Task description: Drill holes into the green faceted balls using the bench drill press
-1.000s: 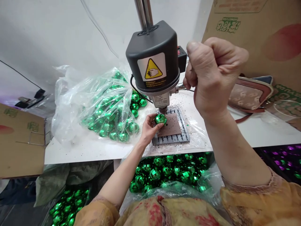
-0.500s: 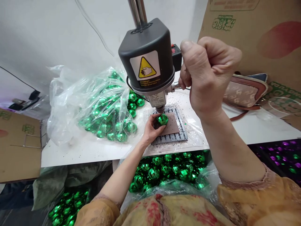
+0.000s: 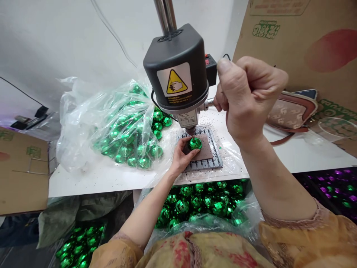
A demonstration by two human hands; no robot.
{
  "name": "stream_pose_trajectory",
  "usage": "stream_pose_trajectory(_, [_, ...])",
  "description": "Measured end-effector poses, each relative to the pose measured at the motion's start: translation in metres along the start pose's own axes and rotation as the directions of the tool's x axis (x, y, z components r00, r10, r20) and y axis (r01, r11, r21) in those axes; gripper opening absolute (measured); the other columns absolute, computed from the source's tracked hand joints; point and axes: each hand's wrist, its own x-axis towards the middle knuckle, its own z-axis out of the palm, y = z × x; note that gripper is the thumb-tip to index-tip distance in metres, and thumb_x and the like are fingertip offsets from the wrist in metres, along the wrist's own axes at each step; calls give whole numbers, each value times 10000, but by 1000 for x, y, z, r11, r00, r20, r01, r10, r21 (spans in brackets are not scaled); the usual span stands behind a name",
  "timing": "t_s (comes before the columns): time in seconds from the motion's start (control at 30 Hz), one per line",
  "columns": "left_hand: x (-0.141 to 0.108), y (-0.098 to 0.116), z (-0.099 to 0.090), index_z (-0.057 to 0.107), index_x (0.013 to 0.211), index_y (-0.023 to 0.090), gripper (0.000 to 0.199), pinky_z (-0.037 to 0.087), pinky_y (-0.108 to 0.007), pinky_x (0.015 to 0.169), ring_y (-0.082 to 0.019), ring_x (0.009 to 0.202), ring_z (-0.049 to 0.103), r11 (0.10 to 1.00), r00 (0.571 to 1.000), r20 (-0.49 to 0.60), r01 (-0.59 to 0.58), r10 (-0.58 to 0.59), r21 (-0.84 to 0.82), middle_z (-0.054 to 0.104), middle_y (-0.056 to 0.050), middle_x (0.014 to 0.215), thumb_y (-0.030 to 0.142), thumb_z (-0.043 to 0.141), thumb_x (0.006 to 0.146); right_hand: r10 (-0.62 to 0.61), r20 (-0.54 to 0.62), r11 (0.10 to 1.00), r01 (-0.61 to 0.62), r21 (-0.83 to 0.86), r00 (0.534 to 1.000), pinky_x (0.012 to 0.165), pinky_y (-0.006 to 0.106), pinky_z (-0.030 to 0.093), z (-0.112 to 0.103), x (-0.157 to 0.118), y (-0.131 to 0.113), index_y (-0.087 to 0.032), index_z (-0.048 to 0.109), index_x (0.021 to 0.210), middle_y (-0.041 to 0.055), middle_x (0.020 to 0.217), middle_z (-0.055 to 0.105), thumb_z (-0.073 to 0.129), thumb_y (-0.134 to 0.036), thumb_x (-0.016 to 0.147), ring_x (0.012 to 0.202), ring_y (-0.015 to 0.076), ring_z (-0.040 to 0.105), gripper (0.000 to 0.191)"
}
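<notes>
Under the chuck of a dark drill press (image 3: 175, 63), my left hand (image 3: 182, 154) grips a shiny green mirror ball (image 3: 195, 143) between thumb and fingers. The ball rests on a brown pad (image 3: 206, 147) that lies on the slotted metal base (image 3: 216, 160). My right hand (image 3: 249, 96) is closed in a fist around the press's lever (image 3: 211, 102), at the right side of the machine; most of the lever is hidden by the fingers. Dark shavings are scattered around the base.
A clear plastic bag (image 3: 80, 123) with several green balls lies left on the white table (image 3: 80, 184). More green balls (image 3: 195, 201) fill a plastic-lined container below the table's front edge. At right are a handbag (image 3: 291, 109) and a cardboard box (image 3: 306, 44).
My right hand has come slightly down with the lever. My left hand and the green ball have shifted a little to the right and down in view.
</notes>
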Motion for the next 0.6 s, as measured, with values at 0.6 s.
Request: stream_pose_trajectory(0.6, [-2,-7,-1,574,1229,217,587,491,-471,1084,-273,1209,641,999,999,35,-18,19,-40,658,-118,1307,460,849,770,-256,-38,966,254,-47,966,432,249,321,-15,-43,19,-167,249,518,-49,490,273,557,-187,926,416,31,350,511])
